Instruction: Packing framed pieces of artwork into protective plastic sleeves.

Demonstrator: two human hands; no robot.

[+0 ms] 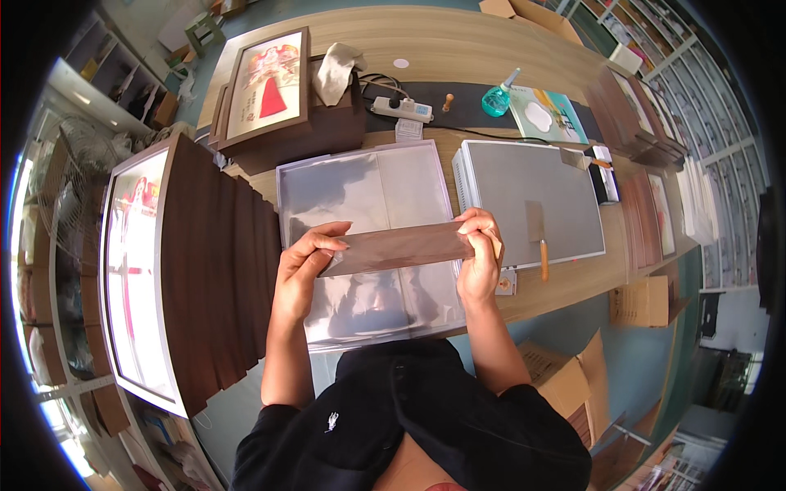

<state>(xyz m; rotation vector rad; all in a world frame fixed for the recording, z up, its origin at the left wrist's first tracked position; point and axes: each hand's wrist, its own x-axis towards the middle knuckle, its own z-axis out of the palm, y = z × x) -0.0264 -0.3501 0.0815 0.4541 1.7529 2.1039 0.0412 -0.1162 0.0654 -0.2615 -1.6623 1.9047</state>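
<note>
Between my two hands is a glossy brown piece (397, 249), which looks like a picture frame seen on its edge; its face is hidden. My left hand (309, 258) is closed on its left end, where clear film seems to shine. My right hand (481, 245) pinches the other end, thumb and fingers bent over the corner. Below lies a pile of clear plastic film sheets (360, 176) with a pale lilac edge. Just right of it stands a flat grey-topped metal plate unit (508, 184), bearing an orange-handled scraper (544, 260).
Stacked brown picture frames (209, 270) rise close on my left. Another framed picture (266, 82) stands at the far left. Farther back are a power strip (401, 109) and a teal bottle (496, 100). More frames (647, 217) stand right; an open cardboard box (565, 380) sits below.
</note>
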